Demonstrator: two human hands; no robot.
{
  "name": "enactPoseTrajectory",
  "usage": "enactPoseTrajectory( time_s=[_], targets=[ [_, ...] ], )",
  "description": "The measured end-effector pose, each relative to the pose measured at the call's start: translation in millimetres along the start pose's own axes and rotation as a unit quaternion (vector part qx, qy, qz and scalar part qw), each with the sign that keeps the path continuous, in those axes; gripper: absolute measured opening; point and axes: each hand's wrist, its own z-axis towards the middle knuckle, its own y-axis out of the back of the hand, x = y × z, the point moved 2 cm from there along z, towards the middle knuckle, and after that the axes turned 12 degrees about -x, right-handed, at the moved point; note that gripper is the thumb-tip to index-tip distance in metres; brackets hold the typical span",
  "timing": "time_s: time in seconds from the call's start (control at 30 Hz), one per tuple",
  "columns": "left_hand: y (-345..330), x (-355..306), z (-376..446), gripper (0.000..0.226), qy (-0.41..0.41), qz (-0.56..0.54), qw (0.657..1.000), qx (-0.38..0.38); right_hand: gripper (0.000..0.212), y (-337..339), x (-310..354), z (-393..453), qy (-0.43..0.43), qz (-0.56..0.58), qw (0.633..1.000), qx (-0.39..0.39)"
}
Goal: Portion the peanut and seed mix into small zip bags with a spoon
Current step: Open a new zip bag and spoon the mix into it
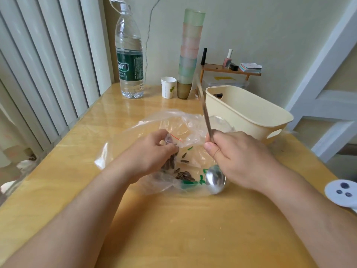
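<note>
Clear crinkly plastic everywhere, that's the main thing: a big clear plastic bag with green print lies spread flat in the middle of the glossy yellow wooden tabletop, and everything else sits around it. The left hand is over the middle of the bag, fingers curled and pinching a small clear zip bag with a red strip right at its mouth. Striped black sunflower seeds lie in a little pile inside the big bag just below that hand, with a few loose ones scattered beside it. Can't make out any peanuts from here.

The right hand is at the bag's right edge, closed around the long handle of a shiny metal ladle-style spoon. The handle sticks up and away, the round bowl hangs below the hand, right at the near right corner of the bag.

Behind the bag on the right sits a cream plastic basket with cut-out handles. Further back from the bag: a tall clear water bottle with a green label, a small white paper cup and a tall stack of pastel plastic cups.
</note>
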Motion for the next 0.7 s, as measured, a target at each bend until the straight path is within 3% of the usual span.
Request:
enactPoseTrajectory(
  time_s=[0.13, 0.33, 0.47, 0.63, 0.7],
  targets=[
    [1, -3, -1, 0.014, -0.014, 0.084, 0.996, -0.016, 0.035, 1, 4, 0, -0.016, 0.002, 0.999, 0.029],
    [1, -4, -6, 0.027, -0.017, 0.117, 0.993, 0.018, 0.021, -19, 5, -4, -0.001, 0.17, 0.965, -0.199],
    [5, 0, -6, 0.048, -0.031, 0.182, 0.982, 0.051, 0.017, -39, 6, -13, 0.022, 0.183, 0.957, -0.223],
    [3, 1, -9, 0.061, -0.06, 0.251, 0.963, 0.077, 0.028, -26, 2, -16, -0.001, 0.203, 0.915, -0.348],
    [1, 0, -11, 0.067, -0.065, 0.25, 0.962, 0.087, 0.021, -29, 10, -13, 0.022, 0.205, 0.917, -0.341]
  ],
)
